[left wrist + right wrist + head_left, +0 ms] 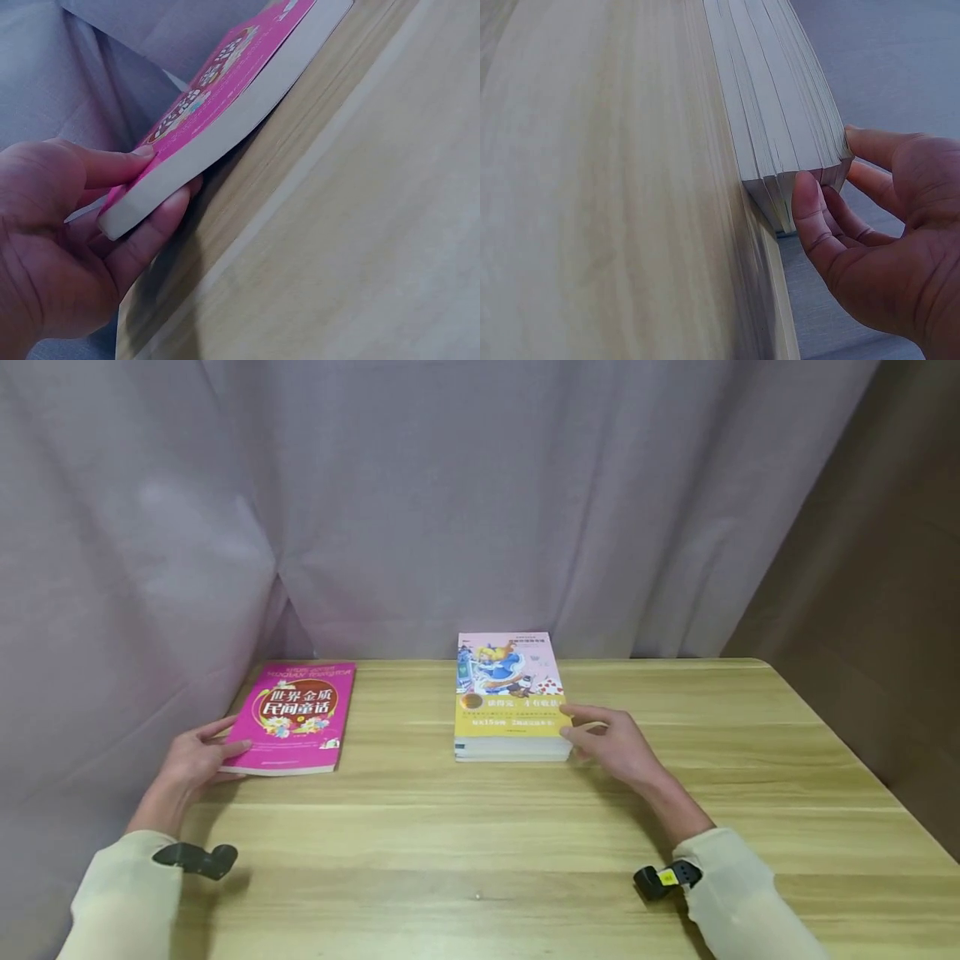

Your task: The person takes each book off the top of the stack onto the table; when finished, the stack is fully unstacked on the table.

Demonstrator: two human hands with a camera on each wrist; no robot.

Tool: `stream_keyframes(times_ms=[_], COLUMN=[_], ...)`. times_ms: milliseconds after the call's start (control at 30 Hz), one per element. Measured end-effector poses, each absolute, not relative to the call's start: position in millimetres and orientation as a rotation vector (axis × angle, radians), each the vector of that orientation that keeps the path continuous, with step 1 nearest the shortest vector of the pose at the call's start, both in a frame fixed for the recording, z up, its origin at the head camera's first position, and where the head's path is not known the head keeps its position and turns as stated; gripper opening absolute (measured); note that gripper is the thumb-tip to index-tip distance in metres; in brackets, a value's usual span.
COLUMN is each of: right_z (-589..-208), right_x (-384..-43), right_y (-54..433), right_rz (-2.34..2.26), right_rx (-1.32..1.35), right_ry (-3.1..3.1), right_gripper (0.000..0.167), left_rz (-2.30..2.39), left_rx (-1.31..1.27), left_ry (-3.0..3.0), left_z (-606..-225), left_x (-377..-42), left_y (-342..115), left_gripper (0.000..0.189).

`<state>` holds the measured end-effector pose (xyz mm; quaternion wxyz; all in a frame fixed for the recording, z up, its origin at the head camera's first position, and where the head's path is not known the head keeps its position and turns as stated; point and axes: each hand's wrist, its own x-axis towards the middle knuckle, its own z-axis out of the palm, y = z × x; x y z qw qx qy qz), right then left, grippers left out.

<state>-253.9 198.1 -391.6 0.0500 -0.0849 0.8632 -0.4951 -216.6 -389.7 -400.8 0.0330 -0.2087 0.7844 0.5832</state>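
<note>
Sleeves nearest, left hand pinches pink book by table's back-left corner, seemingly lifting; right hand, spread, touches stack; next likely needs support.

The pink book partly hides the left grip; the finest print on the book stack is unreadable.
</note>
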Motion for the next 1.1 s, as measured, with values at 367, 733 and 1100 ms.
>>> stream_keyframes(times_ms=[367, 733, 1100], right_z=[-402, -406, -412], right_x=[-260, -262, -267], right_y=[199, 197, 198], right_rz=[-1.524, -1.559, -1.547], right_rx=[-0.268, -0.306, -0.292], right_ry=[2.635, 2.636, 2.647], right_gripper=[0.053, 0.051, 0.051], left_rz=[1.683, 1.127, 1.176], left_rx=[-0.640, -0.673, -0.406], left_ry=[2.497, 2.915, 3.110], left_z=[-408, -409, -399], left_x=[-222, -223, -237], left_y=[-397, -392, -333], left_gripper=[0.070, 0.064, 0.056])
